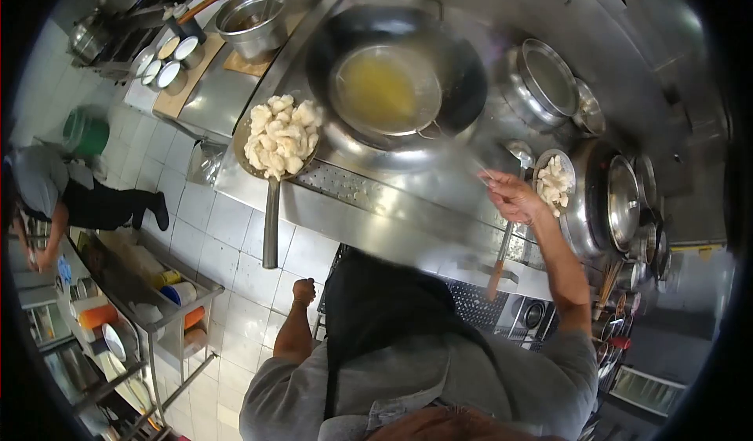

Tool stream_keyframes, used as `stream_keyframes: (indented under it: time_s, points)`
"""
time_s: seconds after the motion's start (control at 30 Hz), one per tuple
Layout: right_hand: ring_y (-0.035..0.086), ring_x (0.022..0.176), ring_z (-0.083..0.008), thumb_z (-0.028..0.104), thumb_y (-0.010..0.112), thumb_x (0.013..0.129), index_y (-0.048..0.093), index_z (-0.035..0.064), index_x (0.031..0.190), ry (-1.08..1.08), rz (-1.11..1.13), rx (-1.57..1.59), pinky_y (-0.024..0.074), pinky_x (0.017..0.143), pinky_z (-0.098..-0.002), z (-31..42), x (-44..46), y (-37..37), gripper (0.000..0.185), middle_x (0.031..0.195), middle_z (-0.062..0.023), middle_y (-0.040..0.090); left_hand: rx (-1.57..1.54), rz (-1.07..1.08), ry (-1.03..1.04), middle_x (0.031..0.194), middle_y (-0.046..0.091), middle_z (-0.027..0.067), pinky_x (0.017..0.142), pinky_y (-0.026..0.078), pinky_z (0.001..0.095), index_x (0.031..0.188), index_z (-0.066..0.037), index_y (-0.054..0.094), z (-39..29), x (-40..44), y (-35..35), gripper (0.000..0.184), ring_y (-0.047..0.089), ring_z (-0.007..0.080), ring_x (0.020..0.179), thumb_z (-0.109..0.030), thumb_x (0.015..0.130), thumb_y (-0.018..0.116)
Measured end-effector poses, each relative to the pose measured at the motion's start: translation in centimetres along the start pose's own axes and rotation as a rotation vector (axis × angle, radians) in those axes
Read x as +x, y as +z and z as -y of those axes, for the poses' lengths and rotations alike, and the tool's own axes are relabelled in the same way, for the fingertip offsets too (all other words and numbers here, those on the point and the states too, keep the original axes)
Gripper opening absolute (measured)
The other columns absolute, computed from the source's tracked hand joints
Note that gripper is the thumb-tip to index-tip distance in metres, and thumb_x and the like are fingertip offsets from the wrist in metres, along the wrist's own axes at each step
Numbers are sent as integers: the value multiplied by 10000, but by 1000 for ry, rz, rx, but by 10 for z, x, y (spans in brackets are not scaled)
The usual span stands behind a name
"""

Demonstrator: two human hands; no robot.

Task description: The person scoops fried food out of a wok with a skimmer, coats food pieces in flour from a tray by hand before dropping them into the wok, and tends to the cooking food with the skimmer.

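Observation:
My right hand (511,196) pinches the thin end of a blurred handle. The handle runs towards a round strainer (345,100) over the dark wok (318,53), with yellow liquid showing in the middle. My left hand (303,290) is a fist low beside my body, apart from the counter, and nothing sticks out of it. A long-handled pan (271,221) heaped with pale, lumpy food pieces (281,137) rests at the counter's edge, above that fist. Under my right forearm lies a ladle with a wooden handle end (496,280).
A bowl of pale pieces (554,182) stands right of my right hand, by large metal pots (588,221). Further basins (545,80) sit behind. At left are a steel pot (252,25) and several white cups (172,76). A co-worker (47,178) bends over a side counter.

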State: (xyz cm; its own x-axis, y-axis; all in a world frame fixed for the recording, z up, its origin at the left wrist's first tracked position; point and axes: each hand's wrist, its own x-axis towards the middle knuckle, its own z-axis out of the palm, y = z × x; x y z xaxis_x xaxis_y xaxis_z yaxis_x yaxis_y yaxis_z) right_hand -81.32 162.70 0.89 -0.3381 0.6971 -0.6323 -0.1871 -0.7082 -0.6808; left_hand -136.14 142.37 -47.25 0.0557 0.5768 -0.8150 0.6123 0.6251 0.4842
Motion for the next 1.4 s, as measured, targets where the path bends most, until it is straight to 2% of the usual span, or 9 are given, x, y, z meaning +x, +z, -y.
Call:
stream_keyframes:
  time_s: [0.23,0.27,0.3,0.33,0.53,0.7,1.07,1.13,1.4]
  points:
    - [321,364,-32,188,558,966,545,79,1240,-180,41,48,239,278,-209,-36,14,15,295,659,10,470,546,-330,269,670,620,12,427,483,301,937,-89,623,-25,-59,25,135,600,126,527,-131,809,624]
    - [323,361,-36,191,556,967,543,78,1238,-204,45,49,246,276,-214,-34,15,11,294,656,11,471,-168,-287,47,618,624,49,461,485,335,799,-79,611,-30,-70,39,196,595,174,481,-244,889,553]
    - [326,359,-40,191,552,969,540,76,1238,-238,26,14,251,275,-220,-28,13,8,293,655,10,476,-98,-245,9,601,616,50,488,485,352,803,-84,610,7,-39,57,118,607,195,508,-196,834,587]
    - [330,357,-44,191,549,970,537,75,1237,-274,3,-22,257,273,-226,-16,9,3,291,654,9,481,463,-610,690,610,628,59,521,492,366,814,-92,615,7,-66,68,90,632,213,570,-173,777,608]
    - [391,327,-110,166,503,978,542,74,1248,-551,-332,-489,306,275,-279,62,11,-51,288,646,-15,526,663,-158,211,694,671,119,602,519,438,882,-74,613,24,-93,127,239,673,321,680,-294,804,564]
    - [424,343,-137,132,520,953,492,70,1335,-764,-641,-1189,328,296,-293,97,39,-127,388,633,-29,532,471,-362,437,664,652,160,549,500,471,761,-70,609,61,-122,162,273,657,365,646,-320,835,530]
    - [327,373,-41,183,546,966,515,107,1254,-40,-110,-644,242,283,-225,100,-14,-68,299,635,10,479,641,-431,286,659,651,60,450,493,391,780,-112,620,35,-131,168,116,649,229,554,-211,827,582]
    - [325,381,-31,196,558,963,518,110,1235,-25,-65,-598,235,278,-211,93,-15,-58,288,657,14,482,237,-221,8,737,685,71,472,515,346,833,-100,636,-24,-168,147,154,667,207,577,-179,880,513]
    - [298,378,-3,195,546,972,455,89,1286,6,67,-254,241,256,-178,41,-12,-19,344,674,29,457,537,-285,125,774,695,82,548,545,377,866,-80,632,16,-119,155,141,682,244,630,-162,865,518]
